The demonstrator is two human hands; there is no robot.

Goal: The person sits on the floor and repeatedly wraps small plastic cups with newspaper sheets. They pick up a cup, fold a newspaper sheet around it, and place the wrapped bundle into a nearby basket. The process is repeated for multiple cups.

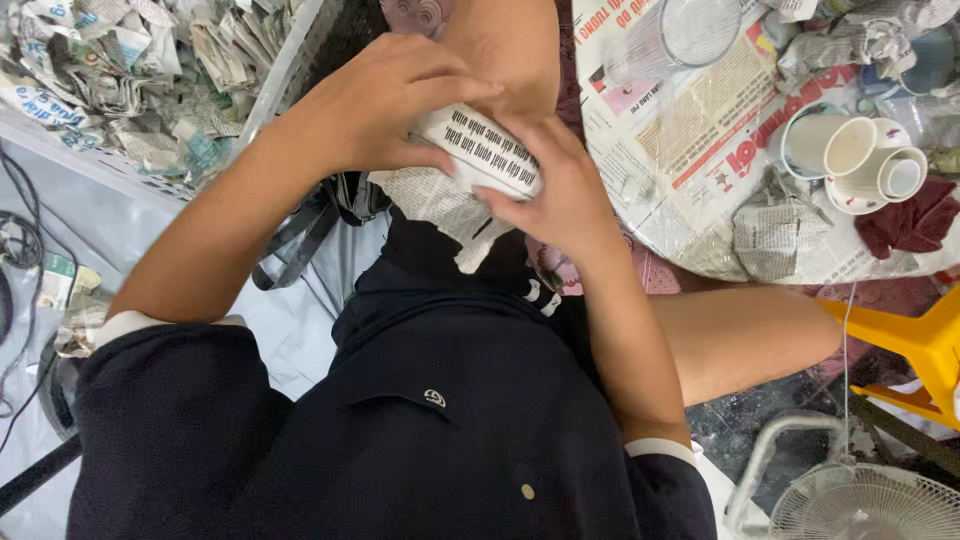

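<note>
Both my hands grip one newspaper-wrapped bundle. My left hand curls over its top, and my right hand squeezes its lower end. White cups sit far right of my fingers.

Packing workshop: newspaper-wrapped bundles, cups.

stacked white cups, yellow stool, fan

What's inside the newspaper bundle hidden by wrapping and my left hand and right hand, fan cut off at the bottom edge, glass cup cropped at the top
</note>
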